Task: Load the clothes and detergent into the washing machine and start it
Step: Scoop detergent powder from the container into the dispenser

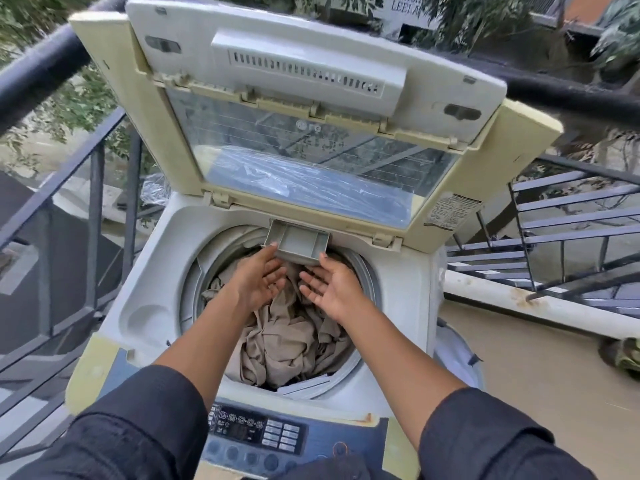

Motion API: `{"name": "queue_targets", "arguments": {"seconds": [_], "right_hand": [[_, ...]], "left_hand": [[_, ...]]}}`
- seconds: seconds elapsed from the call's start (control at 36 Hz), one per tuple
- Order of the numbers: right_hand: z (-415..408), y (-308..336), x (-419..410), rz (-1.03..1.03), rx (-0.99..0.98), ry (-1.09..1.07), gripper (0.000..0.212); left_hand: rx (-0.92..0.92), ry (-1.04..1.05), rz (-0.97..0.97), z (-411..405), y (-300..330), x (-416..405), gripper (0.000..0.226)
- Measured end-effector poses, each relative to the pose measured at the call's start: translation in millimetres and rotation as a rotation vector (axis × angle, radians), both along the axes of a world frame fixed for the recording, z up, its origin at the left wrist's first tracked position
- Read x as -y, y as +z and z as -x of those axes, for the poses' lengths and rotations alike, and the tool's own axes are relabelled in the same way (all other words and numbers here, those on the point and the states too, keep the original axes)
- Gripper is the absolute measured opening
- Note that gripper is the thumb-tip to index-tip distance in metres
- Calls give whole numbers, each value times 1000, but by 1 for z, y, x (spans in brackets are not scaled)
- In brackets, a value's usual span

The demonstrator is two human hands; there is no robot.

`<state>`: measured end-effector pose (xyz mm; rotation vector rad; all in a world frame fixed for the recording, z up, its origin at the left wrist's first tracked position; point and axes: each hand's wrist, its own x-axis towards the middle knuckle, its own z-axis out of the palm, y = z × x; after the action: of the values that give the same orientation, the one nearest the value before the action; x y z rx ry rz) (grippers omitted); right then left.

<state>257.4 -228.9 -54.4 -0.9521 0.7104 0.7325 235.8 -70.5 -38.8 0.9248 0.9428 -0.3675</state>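
I'm at the detergent step: my left hand (258, 275) and right hand (330, 289), both with fingers straight, touch the drawer (297, 244) just ahead; clothes (287, 337) lie in the drum below them. Next I'd need detergent, none visible.

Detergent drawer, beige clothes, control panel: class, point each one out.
detergent drawer (297, 244): head view, inner tray floor.
beige clothes (287, 341): head view, middle of heap in drum.
control panel (256, 433): head view, button area.
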Motion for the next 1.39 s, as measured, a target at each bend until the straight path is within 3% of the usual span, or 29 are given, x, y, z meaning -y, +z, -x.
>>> {"name": "queue_targets", "arguments": {"seconds": [0.08, 0.19, 0.31, 0.39, 0.69, 1.0, 1.39], "right_hand": [[-1, 10, 0, 30, 3, 34, 26], [2, 25, 8, 103, -10, 108, 5], [15, 40, 25, 208, 8, 194, 28], [28, 55, 38, 223, 59, 230, 40], [83, 97, 105, 321, 343, 176, 28], [144, 124, 198, 525, 446, -1, 18], [298, 82, 352, 825, 228, -314, 18]], "left_hand": [[-11, -21, 1, -1, 14, 4, 53], [-9, -28, -8, 10, 26, 3, 30], [-8, -62, -71, 29, 39, 7, 18], [51, -116, -114, 43, 44, 13, 26], [244, -380, -350, 87, 73, 80, 31], [443, -706, -427, 93, 103, 182, 22], [480, -1181, -398, 170, 85, 361, 17]]}}
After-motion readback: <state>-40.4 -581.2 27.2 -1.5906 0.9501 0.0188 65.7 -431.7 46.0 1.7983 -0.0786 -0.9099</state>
